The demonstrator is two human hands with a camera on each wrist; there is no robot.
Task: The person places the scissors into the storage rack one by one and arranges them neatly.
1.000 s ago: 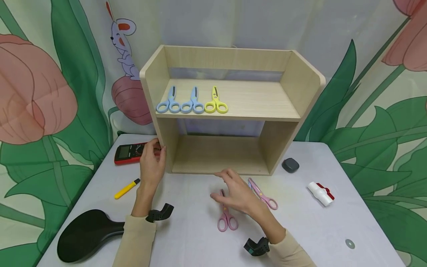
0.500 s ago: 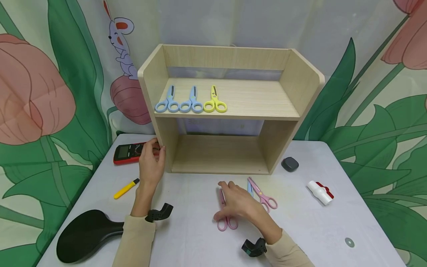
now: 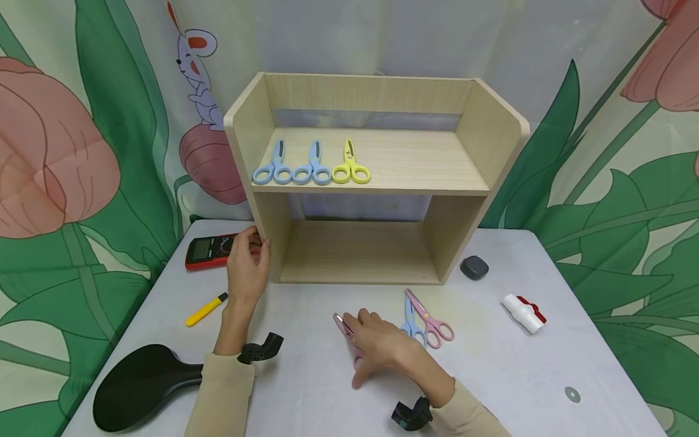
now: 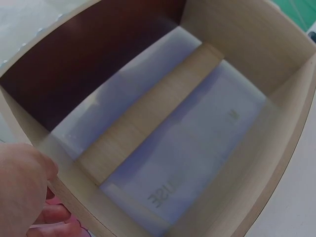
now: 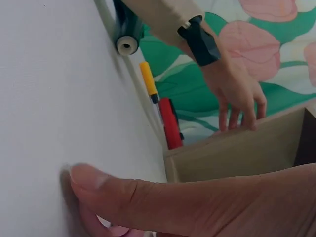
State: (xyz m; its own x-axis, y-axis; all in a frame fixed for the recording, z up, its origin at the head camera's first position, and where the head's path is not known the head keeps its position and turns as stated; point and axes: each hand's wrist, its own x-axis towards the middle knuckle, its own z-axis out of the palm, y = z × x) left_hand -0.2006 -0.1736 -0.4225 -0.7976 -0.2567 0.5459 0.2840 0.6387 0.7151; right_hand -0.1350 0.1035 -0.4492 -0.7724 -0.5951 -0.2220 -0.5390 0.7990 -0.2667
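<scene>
My right hand pinches a pair of pink scissors low over the table, covering much of them. Their blades point away to the left, and part of a pink handle loop shows under the thumb in the right wrist view. Just right of this hand lie blue scissors and a second pink pair. My left hand rests on the left side panel of a wooden two-tier shelf, thumb at the front edge and fingers along the outside. Two blue scissors and one yellow pair lie in a row on the upper tier.
Left of the shelf is a red-and-black multimeter, with a yellow-handled tool and a black ladle-like utensil nearer me. To the right lie a dark rounded object, a white pipe valve with red handle and a washer.
My right hand has come down onto the pink scissors, and their blade tip has swung left. More of the blue scissors now shows. My left hand has stayed at the shelf panel.
</scene>
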